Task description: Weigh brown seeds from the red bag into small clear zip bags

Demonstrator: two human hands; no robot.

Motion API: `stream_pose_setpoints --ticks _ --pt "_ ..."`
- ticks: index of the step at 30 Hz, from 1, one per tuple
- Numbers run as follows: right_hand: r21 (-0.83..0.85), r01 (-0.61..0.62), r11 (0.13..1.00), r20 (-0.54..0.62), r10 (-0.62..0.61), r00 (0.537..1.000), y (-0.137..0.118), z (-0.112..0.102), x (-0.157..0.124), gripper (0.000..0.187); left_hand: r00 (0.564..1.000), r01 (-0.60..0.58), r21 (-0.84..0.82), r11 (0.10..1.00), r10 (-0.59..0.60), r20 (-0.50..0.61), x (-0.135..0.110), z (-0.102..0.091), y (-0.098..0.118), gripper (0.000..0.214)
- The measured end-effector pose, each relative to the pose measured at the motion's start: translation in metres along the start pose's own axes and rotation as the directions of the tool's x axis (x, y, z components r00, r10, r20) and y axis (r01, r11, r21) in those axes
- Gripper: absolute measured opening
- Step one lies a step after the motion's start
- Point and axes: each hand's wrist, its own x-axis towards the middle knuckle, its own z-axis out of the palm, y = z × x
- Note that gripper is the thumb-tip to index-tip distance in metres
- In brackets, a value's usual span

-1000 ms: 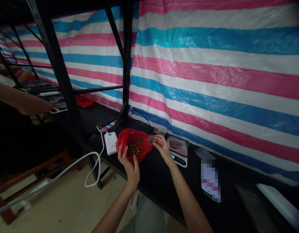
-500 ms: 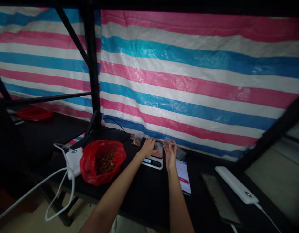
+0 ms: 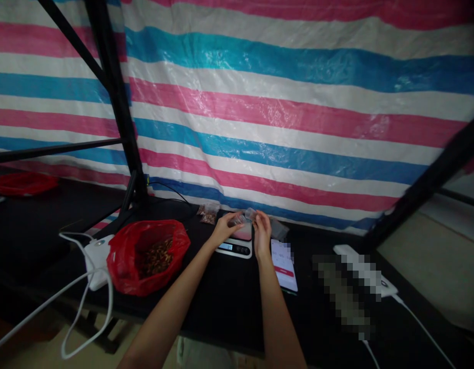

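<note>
My left hand (image 3: 223, 229) and my right hand (image 3: 262, 226) meet just above a small digital scale (image 3: 234, 247) on the black table (image 3: 229, 302). Between their closed fingers is a small clear plastic bag (image 3: 244, 217); the left pinches one side, the right the other. A red plastic bag (image 3: 146, 254) lies open at the left, with brown nut-like pieces inside. A small filled clear packet (image 3: 207, 213) lies behind the scale near the tarp.
A white charger box (image 3: 96, 256) with a looping white cable sits left of the red bag. A card (image 3: 285, 258) lies right of the scale. A black rack post (image 3: 114, 97) stands at the left; a striped tarp (image 3: 298, 102) hangs behind. Another red bag (image 3: 23, 183) is far left.
My left hand left the red bag and moved right to the scale. Both hands now hold the small clear bag together. The view swung right.
</note>
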Motion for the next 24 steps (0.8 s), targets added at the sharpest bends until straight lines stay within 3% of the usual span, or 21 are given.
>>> stream_pose_setpoints --ticks 3,7,16,20,24 --pt "-0.065 0.057 0.996 0.076 -0.052 0.996 -0.004 0.004 -0.002 0.032 0.998 0.062 -0.063 0.996 -0.060 0.023 -0.004 -0.003 0.007 0.043" --pt "-0.143 0.121 0.982 0.166 -0.096 0.981 -0.007 0.006 -0.004 0.033 0.998 0.049 -0.054 0.997 -0.046 0.053 -0.005 -0.006 0.017 0.042" --pt "-0.193 0.250 0.949 0.187 -0.215 0.959 -0.019 0.010 -0.010 0.029 0.991 0.104 -0.072 0.992 -0.098 0.087 -0.008 -0.007 0.017 0.048" --pt "-0.138 0.216 0.967 0.097 -0.204 0.974 -0.013 0.009 -0.008 0.029 0.991 0.112 -0.110 0.988 -0.103 0.080 -0.007 -0.011 0.019 0.048" --pt "0.035 0.127 0.991 -0.101 -0.123 0.987 0.003 0.003 -0.001 0.027 0.990 0.135 -0.220 0.966 -0.138 -0.001 0.003 -0.024 0.016 0.046"
